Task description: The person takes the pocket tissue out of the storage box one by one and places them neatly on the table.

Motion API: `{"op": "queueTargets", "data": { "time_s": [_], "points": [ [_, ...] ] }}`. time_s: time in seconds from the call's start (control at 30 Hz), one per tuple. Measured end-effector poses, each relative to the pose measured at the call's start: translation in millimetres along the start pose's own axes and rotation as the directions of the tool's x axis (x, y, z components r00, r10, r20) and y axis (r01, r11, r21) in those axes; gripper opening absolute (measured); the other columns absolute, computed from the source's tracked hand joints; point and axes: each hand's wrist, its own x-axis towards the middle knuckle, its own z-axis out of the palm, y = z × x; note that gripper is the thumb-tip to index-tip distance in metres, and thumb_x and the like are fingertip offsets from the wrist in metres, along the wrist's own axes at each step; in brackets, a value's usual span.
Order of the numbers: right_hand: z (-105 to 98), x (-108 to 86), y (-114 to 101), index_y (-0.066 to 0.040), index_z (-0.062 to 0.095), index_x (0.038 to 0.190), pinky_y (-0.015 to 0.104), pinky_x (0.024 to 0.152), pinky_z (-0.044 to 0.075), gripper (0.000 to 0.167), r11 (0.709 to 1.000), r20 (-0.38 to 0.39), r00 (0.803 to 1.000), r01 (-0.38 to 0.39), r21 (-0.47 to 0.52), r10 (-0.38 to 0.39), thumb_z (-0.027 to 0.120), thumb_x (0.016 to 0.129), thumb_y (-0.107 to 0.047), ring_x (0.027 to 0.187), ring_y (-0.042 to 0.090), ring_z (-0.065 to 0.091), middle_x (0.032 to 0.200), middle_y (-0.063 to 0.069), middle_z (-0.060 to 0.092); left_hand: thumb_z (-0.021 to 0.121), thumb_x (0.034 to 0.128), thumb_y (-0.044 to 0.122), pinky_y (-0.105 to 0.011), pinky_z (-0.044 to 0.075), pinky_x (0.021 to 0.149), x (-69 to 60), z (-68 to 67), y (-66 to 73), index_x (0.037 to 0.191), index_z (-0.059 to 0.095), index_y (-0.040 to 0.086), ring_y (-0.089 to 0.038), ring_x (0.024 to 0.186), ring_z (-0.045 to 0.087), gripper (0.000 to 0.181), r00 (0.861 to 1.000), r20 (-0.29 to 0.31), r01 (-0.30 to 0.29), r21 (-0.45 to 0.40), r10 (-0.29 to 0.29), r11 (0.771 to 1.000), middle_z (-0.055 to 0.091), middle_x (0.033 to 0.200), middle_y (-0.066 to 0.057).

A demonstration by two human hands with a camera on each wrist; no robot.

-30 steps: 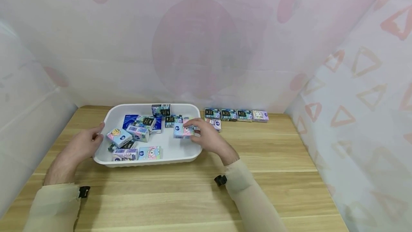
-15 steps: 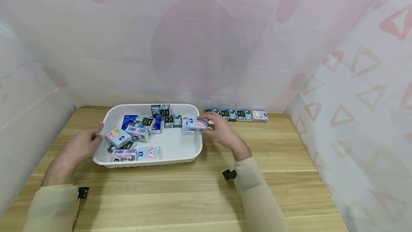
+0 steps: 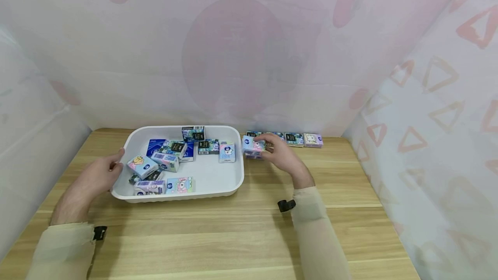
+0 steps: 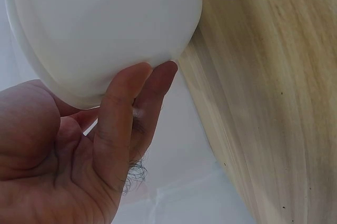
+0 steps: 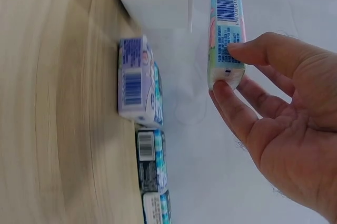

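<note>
My right hand (image 3: pixel 281 154) pinches a light blue tissue pack (image 3: pixel 253 144) between thumb and fingers. It holds the pack just right of the white tray (image 3: pixel 210 185), above a purple tissue pack (image 3: pixel 253 155) on the table. The right wrist view shows the held pack (image 5: pixel 226 34) raised above the purple pack (image 5: pixel 136 79), barcode side visible. At the tray's left end, my left hand (image 3: pixel 103 172) grips the rim. In the left wrist view, fingers of that hand (image 4: pixel 113 134) press against the tray wall (image 4: pixel 116 29). Several tissue packs lie loosely in the tray, including an upright blue one (image 3: pixel 227 152).
Behind the right hand, dark patterned tissue packs and a light purple pack (image 3: pixel 313 140) form a row along the back wall (image 3: pixel 241 77). The wooden table (image 3: pixel 218 237) extends in front. Printed sheets enclose the back and both sides.
My right hand has lifted the light blue pack out of the tray and carried it right, over the tray's rim. The left hand has stayed at the tray's left end.
</note>
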Motion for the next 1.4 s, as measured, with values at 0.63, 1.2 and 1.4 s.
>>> {"op": "queueTargets", "data": {
  "time_s": [0.63, 1.2, 1.4],
  "points": [
    [-34, -10.2, 42, -0.003, 0.067, 0.161, 0.064, 0.136, 0.046, 0.048, 0.995, -0.058, 0.993, -0.102, 0.002, 0.102, 0.068, 0.113, 0.004, 0.168, 0.054, 0.049, 0.181, 0.028, 0.049, 0.042, 0.1249, 0.013, -0.034, 0.055, 0.065, 0.9, -0.5, -1.7, 0.177, 0.02, -0.015, -0.03, 0.086, 0.068, 0.063, 1.0, 0.005, -0.005, 0.004, 0.005, 1.0, 0.066, 0.131, -0.046],
    [-37, -11.2, 64, 0.004, 0.066, 0.159, 0.063, 0.136, 0.046, 0.048, 0.98, -0.045, 0.986, -0.162, -0.114, 0.158, 0.065, 0.111, 0.011, 0.167, 0.053, 0.05, 0.176, 0.03, 0.055, 0.042, 0.1254, 0.014, -0.033, 0.056, 0.065, 0.8, 0.3, -1.0, 0.177, 0.018, -0.014, -0.032, 0.09, 0.069, 0.063, 1.0, 0.007, 0.0, -0.002, 0.0, 1.0, 0.062, 0.14, -0.051],
    [-35, -11.1, 62, 0.004, 0.069, 0.156, 0.064, 0.135, 0.048, 0.051, 0.974, -0.049, 0.986, -0.164, -0.157, 0.158, 0.064, 0.106, 0.013, 0.164, 0.055, 0.052, 0.172, 0.031, 0.057, 0.042, 0.1254, 0.014, -0.033, 0.056, 0.065, 0.3, -0.2, -0.3, 0.176, 0.019, -0.015, -0.032, 0.091, 0.069, 0.063, 1.0, 0.006, -0.007, -0.004, 0.007, 1.0, 0.061, 0.141, -0.052]
  ]
}}
